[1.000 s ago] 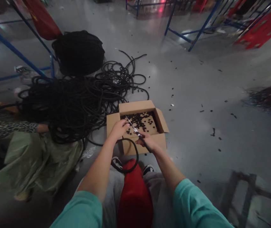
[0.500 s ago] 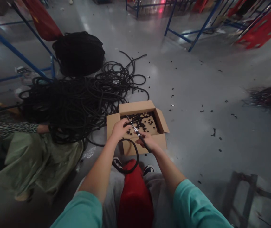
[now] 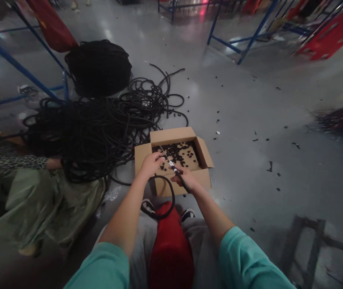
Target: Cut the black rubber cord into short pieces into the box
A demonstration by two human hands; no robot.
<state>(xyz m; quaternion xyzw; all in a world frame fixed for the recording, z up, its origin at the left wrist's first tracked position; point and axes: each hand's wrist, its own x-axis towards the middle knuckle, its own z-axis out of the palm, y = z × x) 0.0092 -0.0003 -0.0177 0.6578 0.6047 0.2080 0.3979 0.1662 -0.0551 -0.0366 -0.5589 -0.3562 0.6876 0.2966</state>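
My left hand (image 3: 151, 163) is closed on a black cord (image 3: 173, 192), which loops down below it in front of my shoes. My right hand (image 3: 186, 178) grips the dark handle of scissors (image 3: 176, 171), whose thin blades point up and left to the fingertips of my left hand. Both hands are over the near part of an open cardboard box (image 3: 171, 135). Many small black cut pieces (image 3: 175, 151) lie in the box. The cord's end at my left fingertips is too small to make out.
A large heap of tangled black cord (image 3: 93, 128) lies left of the box, with a black bundle (image 3: 99, 68) behind it. A person's hand and patterned sleeve (image 3: 15, 162) reach the heap. Blue metal frames (image 3: 254, 36) stand farther back. Black scraps dot the floor.
The view has shifted very slightly. My hands, the scissors and the cord hold nearly the same positions.
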